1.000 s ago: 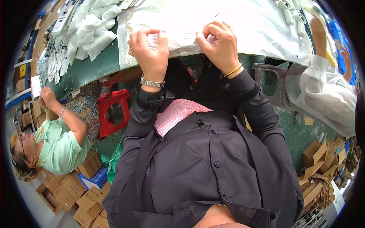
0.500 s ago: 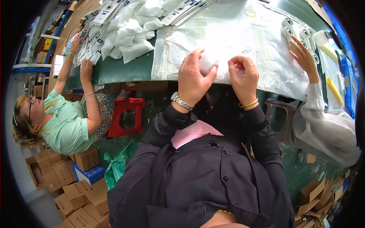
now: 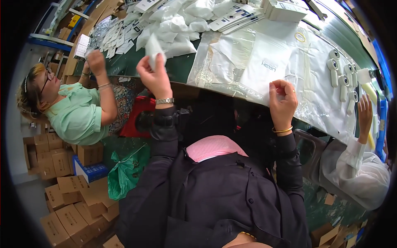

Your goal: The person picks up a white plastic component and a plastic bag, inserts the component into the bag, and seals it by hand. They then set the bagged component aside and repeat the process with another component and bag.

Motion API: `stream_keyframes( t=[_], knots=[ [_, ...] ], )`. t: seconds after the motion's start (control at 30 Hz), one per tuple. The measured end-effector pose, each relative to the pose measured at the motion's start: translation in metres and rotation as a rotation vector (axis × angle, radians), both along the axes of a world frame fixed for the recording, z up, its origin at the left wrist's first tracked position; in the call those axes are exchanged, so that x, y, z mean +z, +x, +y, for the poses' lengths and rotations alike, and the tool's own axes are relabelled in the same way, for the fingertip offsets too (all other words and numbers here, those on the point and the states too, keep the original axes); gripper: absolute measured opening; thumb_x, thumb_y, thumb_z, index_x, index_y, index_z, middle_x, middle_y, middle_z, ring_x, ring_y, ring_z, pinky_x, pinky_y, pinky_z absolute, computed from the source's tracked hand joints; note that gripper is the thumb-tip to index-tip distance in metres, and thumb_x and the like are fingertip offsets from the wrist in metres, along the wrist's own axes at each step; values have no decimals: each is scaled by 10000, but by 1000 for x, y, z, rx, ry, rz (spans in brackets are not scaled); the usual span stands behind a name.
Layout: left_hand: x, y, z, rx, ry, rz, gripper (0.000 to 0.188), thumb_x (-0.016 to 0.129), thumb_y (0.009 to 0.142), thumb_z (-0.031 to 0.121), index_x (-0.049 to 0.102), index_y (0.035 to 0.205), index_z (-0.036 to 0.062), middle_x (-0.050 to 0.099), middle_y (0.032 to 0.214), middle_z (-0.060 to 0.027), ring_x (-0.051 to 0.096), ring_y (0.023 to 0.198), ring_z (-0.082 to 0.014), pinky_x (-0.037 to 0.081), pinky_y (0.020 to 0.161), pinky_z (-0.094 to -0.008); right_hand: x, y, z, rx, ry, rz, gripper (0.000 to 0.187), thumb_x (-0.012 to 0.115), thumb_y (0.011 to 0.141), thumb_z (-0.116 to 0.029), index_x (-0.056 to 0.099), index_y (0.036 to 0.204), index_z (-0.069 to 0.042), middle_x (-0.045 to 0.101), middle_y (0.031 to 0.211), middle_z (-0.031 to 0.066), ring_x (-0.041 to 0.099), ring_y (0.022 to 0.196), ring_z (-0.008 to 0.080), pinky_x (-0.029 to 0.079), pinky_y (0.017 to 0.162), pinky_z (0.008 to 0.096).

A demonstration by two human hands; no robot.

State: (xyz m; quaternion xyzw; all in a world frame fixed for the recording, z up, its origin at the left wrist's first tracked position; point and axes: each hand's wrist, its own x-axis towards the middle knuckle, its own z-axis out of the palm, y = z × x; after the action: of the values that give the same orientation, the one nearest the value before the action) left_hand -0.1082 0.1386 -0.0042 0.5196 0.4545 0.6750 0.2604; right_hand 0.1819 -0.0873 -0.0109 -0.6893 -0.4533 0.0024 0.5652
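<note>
My left hand [image 3: 155, 78] is raised over the green table [image 3: 178, 68], holding a small white plastic packet [image 3: 154, 49] close to a heap of similar white packets [image 3: 178, 27]. A silver watch sits on that wrist. My right hand [image 3: 282, 99] rests at the near edge of the table, fingers curled on the edge of a clear plastic sheet [image 3: 297, 78]. A flat white bag [image 3: 266, 68] lies on that sheet just beyond the right hand. A gold bangle is on the right wrist.
A person in a green shirt [image 3: 74, 115] sits at my left, a hand at rows of small cards [image 3: 109, 39]. A person in white sleeves [image 3: 359, 165] sits at my right near white plastic parts [image 3: 341, 76]. Cardboard boxes [image 3: 66, 198], a green bag [image 3: 126, 171] and a red stool [image 3: 138, 118] are below.
My left hand has lifted off the sheet and swung left toward the packet heap with a white packet in it. The right hand stays at the sheet's edge.
</note>
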Motion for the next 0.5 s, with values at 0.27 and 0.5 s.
stream_keyframes(
  t=[0.27,0.5],
  knots=[
    [-43,-59,79,438,-36,594,608,888,843,444,671,1161,-27,706,1154,-182,667,1047,-332,531,944,-442,-3,7,-4,-18,5,-50,78,748,916,-12,706,981,-19,677,897,75,644,787,184,525,743,301],
    [-19,-37,54,505,254,873,519,855,894,359,695,1209,-22,733,1055,-171,672,965,-341,546,898,-431,-3,5,-4,-21,49,73,97,764,921,-34,716,1004,-22,708,921,75,668,780,161,536,742,283]
  ],
)
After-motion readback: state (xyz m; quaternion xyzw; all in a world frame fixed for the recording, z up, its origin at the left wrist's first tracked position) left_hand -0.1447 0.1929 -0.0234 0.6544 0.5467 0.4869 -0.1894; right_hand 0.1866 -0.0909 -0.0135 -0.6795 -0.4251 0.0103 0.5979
